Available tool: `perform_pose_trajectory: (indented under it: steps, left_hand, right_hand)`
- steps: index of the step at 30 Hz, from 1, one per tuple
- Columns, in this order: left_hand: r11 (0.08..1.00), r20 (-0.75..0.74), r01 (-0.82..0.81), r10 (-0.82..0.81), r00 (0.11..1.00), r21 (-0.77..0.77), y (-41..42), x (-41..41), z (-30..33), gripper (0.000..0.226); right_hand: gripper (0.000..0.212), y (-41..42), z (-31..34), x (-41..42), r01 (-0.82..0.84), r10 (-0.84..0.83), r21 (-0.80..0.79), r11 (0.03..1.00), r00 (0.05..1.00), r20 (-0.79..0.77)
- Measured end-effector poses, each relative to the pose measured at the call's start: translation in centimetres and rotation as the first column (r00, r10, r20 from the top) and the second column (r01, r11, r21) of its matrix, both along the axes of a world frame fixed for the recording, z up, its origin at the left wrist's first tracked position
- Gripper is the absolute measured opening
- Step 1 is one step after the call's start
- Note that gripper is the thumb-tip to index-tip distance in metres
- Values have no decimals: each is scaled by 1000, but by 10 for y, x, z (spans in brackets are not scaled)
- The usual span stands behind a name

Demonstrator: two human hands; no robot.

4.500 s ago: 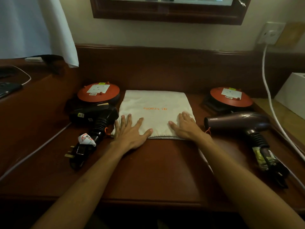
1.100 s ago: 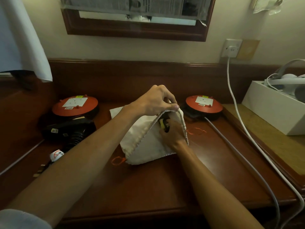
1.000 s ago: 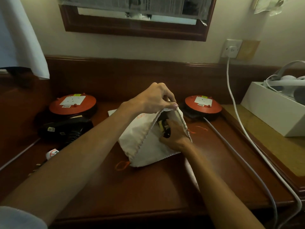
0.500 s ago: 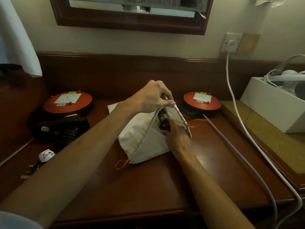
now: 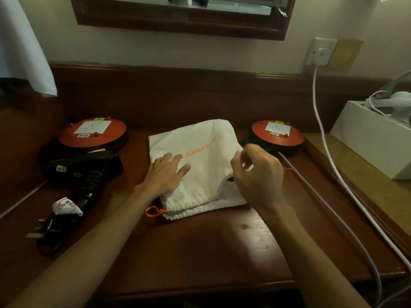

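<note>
Bag (image 5: 200,152) on desk (image 5: 211,252) — between apparent reels (image 5: 93,134)

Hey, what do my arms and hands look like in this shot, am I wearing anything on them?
Both are bare: the left hand and right hand wear no gloves, rings or watch that I can see, and the forearms show no sleeves up to the picture's edge.

Likely hotel room or bedroom, dressing corner. Dark polished wood desk (image 5: 211,247) with raised back panel, set against cream wall. Wood-framed mirror (image 5: 178,21) on wall above desk. Socket (image 5: 320,52) on wall above desk's right end, white cable (image 5: 320,121) plugged in. Hair dryer (image 5: 84,165) on desk's left part. Cloth bag (image 5: 200,152) at desk's middle. White fabric (image 5: 22,41) hangs above desk's left end. Dim, warm light.
</note>
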State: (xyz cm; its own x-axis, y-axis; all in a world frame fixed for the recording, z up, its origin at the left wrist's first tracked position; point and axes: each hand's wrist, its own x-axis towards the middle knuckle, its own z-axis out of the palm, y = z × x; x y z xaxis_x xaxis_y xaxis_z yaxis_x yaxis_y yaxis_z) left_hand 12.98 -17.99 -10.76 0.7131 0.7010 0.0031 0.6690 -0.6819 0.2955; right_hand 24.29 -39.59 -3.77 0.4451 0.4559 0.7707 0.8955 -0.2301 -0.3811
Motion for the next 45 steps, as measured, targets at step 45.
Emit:
perform_pose_trajectory:
  steps: [45]
  left_hand:
    - [997,-114,37,-29,993,65,32,-26,-20,89]
  right_hand:
    - [54,97,-50,75,118,71,-738,665,973,219]
